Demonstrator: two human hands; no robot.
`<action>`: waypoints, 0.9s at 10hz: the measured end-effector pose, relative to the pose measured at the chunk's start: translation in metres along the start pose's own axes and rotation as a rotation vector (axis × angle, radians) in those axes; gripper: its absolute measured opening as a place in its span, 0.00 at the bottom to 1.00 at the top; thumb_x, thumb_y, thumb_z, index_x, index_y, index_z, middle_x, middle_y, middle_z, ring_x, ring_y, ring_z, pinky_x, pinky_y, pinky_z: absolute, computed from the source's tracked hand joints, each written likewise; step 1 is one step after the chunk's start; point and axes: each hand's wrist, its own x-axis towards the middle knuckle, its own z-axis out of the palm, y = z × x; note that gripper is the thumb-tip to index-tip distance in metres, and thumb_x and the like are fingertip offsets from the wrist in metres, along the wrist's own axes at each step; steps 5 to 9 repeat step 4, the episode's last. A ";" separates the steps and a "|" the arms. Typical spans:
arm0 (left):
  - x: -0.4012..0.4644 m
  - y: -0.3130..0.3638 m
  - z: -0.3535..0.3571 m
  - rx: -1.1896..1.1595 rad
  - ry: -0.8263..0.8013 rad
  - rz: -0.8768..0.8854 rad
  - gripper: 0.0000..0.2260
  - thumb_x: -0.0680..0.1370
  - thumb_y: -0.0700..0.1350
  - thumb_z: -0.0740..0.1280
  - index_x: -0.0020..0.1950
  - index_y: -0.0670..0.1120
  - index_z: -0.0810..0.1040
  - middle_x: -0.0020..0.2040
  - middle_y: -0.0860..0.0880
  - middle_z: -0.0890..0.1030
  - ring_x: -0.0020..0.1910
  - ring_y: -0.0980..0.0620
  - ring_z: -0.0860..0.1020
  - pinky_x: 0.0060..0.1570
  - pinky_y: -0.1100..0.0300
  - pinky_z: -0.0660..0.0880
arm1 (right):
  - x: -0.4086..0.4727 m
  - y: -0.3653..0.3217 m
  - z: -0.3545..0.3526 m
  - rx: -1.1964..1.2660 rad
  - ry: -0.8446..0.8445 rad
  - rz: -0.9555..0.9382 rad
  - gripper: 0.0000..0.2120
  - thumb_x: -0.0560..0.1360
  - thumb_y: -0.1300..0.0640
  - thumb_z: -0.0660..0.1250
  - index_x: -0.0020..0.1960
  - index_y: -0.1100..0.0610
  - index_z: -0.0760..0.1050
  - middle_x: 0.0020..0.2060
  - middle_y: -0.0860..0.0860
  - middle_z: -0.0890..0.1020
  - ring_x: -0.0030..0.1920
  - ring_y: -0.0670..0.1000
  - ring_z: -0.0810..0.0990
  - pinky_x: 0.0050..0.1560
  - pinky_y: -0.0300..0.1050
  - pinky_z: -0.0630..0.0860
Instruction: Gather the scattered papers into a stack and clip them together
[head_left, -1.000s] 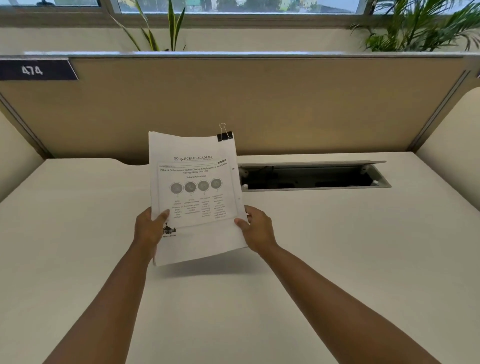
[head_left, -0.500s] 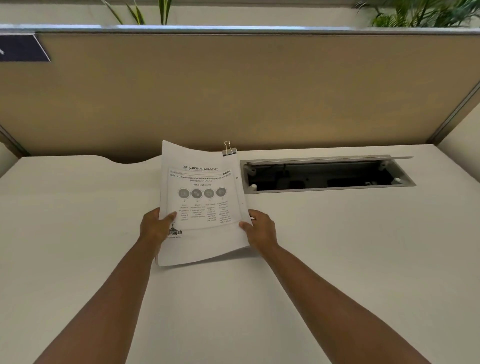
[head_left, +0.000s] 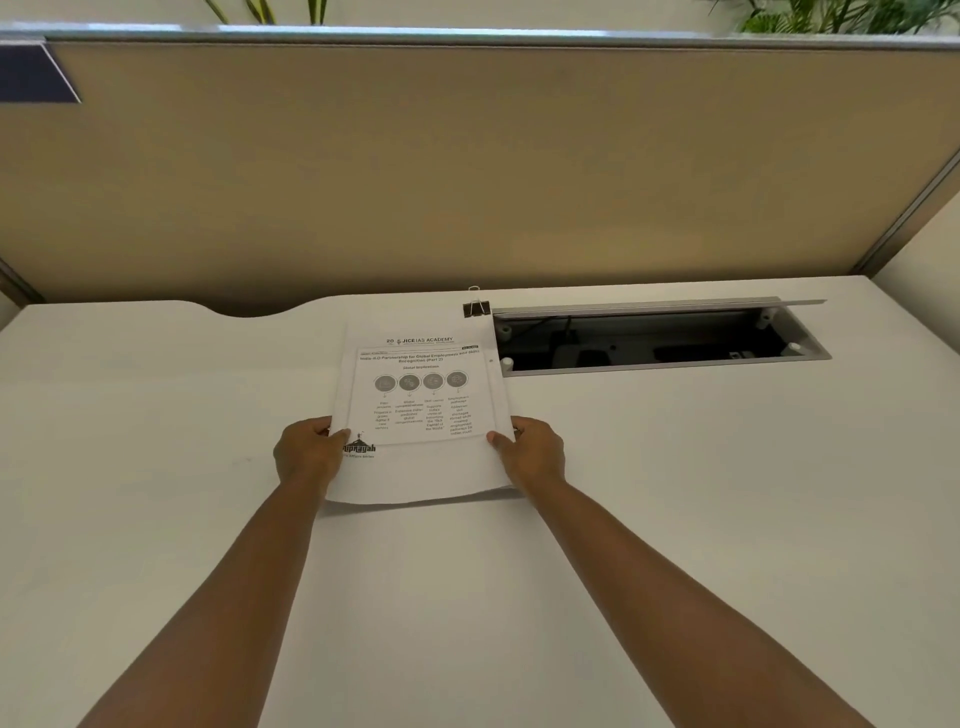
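White papers (head_left: 421, 467) with grey circles, black clip (head_left: 476, 309), white desk (head_left: 156, 415).

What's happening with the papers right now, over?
Left hand and right hand grip the paper stack by its side edges. Black clip on its top right corner. Open desk hatch beside it, nothing blocking.

A white desk (head_left: 675, 493) fills the foreground, its open cable hatch (head_left: 660, 335) exposing a dark recess with wiring. A tan partition panel (head_left: 467, 171) with a metal top rail stands behind it, a dark blue label (head_left: 31, 73) at its upper left corner. Green plant leaves (head_left: 831, 13) rise above the rail in even light.
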 end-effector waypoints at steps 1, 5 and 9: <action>-0.001 0.001 0.000 0.025 0.026 -0.013 0.14 0.75 0.39 0.64 0.30 0.49 0.69 0.30 0.50 0.71 0.43 0.45 0.70 0.45 0.59 0.65 | -0.005 -0.003 0.002 -0.128 0.030 -0.022 0.15 0.76 0.53 0.63 0.59 0.59 0.76 0.57 0.57 0.80 0.58 0.58 0.77 0.57 0.47 0.73; -0.016 0.008 -0.005 0.159 0.064 0.000 0.19 0.75 0.38 0.61 0.67 0.39 0.72 0.69 0.41 0.72 0.69 0.42 0.68 0.67 0.53 0.64 | -0.013 -0.011 -0.010 -0.275 -0.027 0.020 0.19 0.76 0.51 0.63 0.62 0.61 0.73 0.62 0.56 0.76 0.64 0.57 0.74 0.59 0.47 0.72; -0.016 0.008 -0.005 0.159 0.064 0.000 0.19 0.75 0.38 0.61 0.67 0.39 0.72 0.69 0.41 0.72 0.69 0.42 0.68 0.67 0.53 0.64 | -0.013 -0.011 -0.010 -0.275 -0.027 0.020 0.19 0.76 0.51 0.63 0.62 0.61 0.73 0.62 0.56 0.76 0.64 0.57 0.74 0.59 0.47 0.72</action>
